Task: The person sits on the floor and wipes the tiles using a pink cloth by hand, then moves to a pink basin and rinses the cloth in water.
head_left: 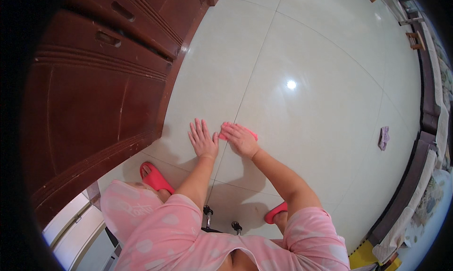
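Note:
A pink cloth [254, 135] lies on the pale tiled floor [321, 124] in front of me. My right hand [239, 139] presses down over it with the fingers together, so most of the cloth is hidden under the palm. Bright pink edges show at the fingertips and along the hand's far right side. Just to the left, my left hand [204, 141] appears flat at floor level, fingers spread, holding nothing. Its thumb comes close to the right hand's fingertips.
A dark red wooden cabinet [99, 91] lines the left side. Red slippers [155, 177] are on my feet, with caster wheels [208, 210] between them. A crumpled lilac cloth [384, 138] lies near the sofa [428, 115] at right. A small wooden stool [416, 40] stands farther back.

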Tool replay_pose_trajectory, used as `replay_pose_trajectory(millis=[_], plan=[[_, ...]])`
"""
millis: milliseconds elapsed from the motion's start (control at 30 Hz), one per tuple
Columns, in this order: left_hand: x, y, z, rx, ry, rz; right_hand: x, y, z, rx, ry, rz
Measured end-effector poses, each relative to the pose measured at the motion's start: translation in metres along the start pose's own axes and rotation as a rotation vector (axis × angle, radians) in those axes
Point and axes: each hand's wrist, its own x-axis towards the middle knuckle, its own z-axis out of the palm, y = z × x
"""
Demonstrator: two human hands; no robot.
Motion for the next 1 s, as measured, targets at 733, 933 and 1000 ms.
replay_pose_trajectory(millis=[733, 933, 1000], plan=[[0.001, 0.003, -0.005, -0.060, 0.056, 0.009, -0.034, 0.120, -0.077, -0.292, 0.683, 0.773], [0.002, 0.008, -0.007, -0.049, 0.030, 0.009, 0.024, 0.144, -0.087, -0.196, 0.591, 0.465], [0.003, 0.015, -0.008, -0.055, 0.023, 0.011, 0.026, 0.145, -0.082, -0.182, 0.560, 0.266]])
